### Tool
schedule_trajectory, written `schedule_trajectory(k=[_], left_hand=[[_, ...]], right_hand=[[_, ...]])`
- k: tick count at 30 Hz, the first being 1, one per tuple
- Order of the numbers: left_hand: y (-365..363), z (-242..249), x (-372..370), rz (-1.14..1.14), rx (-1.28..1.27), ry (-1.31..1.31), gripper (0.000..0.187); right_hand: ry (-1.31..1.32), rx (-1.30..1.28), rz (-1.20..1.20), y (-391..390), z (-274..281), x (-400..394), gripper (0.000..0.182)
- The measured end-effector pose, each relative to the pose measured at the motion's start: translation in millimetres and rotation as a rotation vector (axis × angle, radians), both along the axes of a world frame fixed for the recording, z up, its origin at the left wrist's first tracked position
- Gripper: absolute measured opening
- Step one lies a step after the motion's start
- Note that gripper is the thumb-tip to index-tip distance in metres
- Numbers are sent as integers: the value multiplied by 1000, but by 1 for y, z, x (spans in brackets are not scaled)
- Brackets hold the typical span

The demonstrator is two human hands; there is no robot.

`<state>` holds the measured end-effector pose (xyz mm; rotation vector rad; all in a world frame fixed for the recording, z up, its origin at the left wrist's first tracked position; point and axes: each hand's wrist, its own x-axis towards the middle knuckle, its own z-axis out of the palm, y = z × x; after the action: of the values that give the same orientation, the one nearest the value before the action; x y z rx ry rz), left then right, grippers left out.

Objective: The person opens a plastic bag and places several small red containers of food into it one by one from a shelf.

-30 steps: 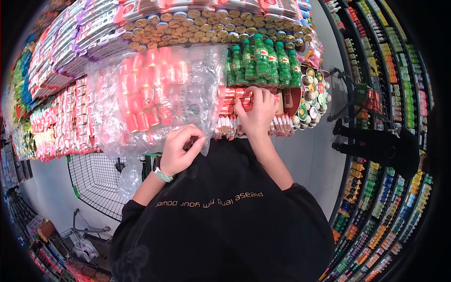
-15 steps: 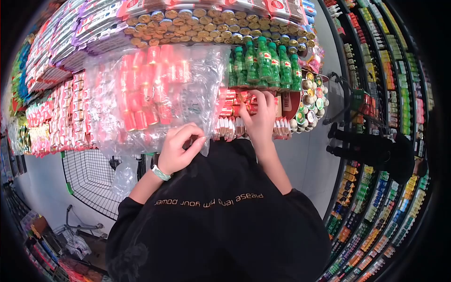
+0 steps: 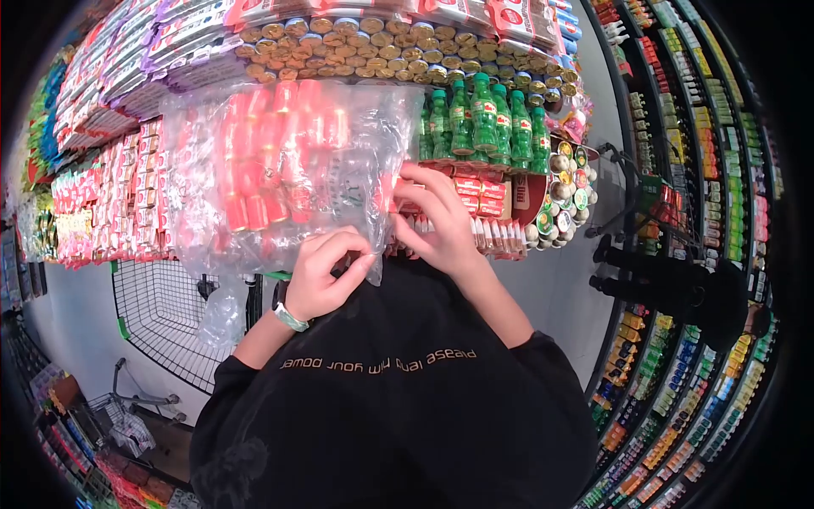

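My left hand (image 3: 326,276), with a pale green wristband, pinches the lower corner of a large clear plastic bag (image 3: 280,170) that holds several red cans. My right hand (image 3: 441,225) is at the bag's right edge, fingers curled on the plastic. Just behind it, small red packs (image 3: 479,191) are stacked on the display shelf, above a row of thin white-and-red packets (image 3: 496,233). I cannot tell whether the right hand also holds a pack. My black sweatshirt fills the lower middle of the view.
Green bottles (image 3: 487,119) stand above the red packs, with gold-lidded tins (image 3: 381,51) higher up. Round cups (image 3: 564,182) sit to the right. A wire cart basket (image 3: 161,314) is at lower left. A dark trolley (image 3: 670,280) stands in the aisle beside long shelves (image 3: 712,127).
My right hand has come off the red packs on the shelf and moved left to the bag's edge. My left hand has kept its hold on the bag's corner.
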<state>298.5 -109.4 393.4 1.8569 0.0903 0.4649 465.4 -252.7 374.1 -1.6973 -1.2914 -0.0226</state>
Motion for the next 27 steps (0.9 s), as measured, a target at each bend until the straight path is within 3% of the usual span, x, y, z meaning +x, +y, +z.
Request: schedule_trajectory(k=[5,11,20,27], left_hand=[[1,0,-1,2,35,-3,8],[-4,-5,-2,39,4,-7,7],[-6,-7,-6,57,-25,18,6],[-6,-7,-3,57,-22,46,6]], right_hand=[[-197,-21,184,49,-17,8,40],[-405,-132,123,76,-15,3,32],[-427,-176,107,80,-19,3,31],[-332,-5,-5,28,-3,0,34]])
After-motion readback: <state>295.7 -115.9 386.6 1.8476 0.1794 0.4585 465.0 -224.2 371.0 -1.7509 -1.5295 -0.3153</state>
